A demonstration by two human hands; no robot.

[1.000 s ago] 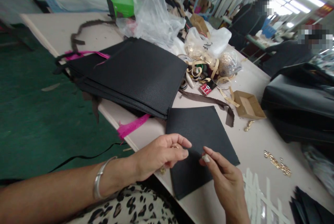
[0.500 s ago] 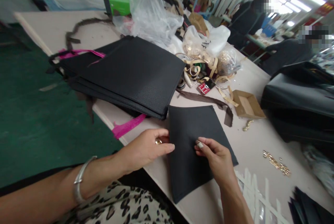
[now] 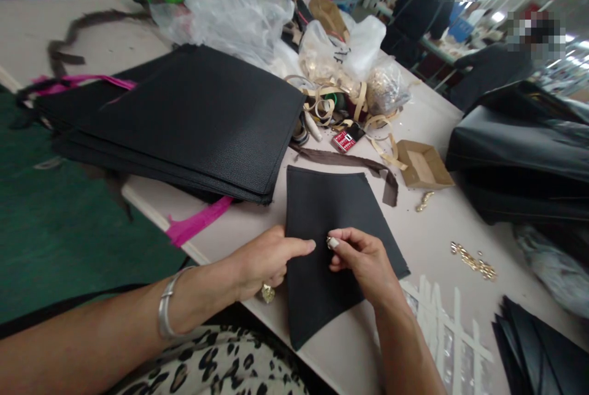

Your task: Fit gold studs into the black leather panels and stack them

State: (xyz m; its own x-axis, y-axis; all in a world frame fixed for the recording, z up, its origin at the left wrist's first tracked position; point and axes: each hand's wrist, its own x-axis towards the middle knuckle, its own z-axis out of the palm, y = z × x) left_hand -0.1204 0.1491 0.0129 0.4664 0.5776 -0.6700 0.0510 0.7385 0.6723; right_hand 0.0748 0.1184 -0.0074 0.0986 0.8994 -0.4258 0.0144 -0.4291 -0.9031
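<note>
A black panel [image 3: 322,297] lies at the table's front edge. My left hand [image 3: 269,260] is at its left side, one digit stretched over the surface and the other fingers curled at the edge, partly hidden. Over the panel's middle, my right hand [image 3: 363,257] pinches a small shiny metal piece [image 3: 329,241] between thumb and forefinger. Gold-coloured metal pieces [image 3: 473,261] lie loose to the right, with a short row of them [image 3: 424,201] near an open cardboard box [image 3: 426,165].
Large black sheets [image 3: 202,119] are stacked at the left with pink strips [image 3: 197,221]. Behind are plastic bags [image 3: 230,8] and tape coils. White strips [image 3: 437,321], small black pieces [image 3: 538,346] and a black bag [image 3: 515,149] lie right. Two people are in the background.
My left hand has turned, its fingers now curled with one digit reaching farther over the panel. My right hand's pinch has come closer to it. The view has shifted right.
</note>
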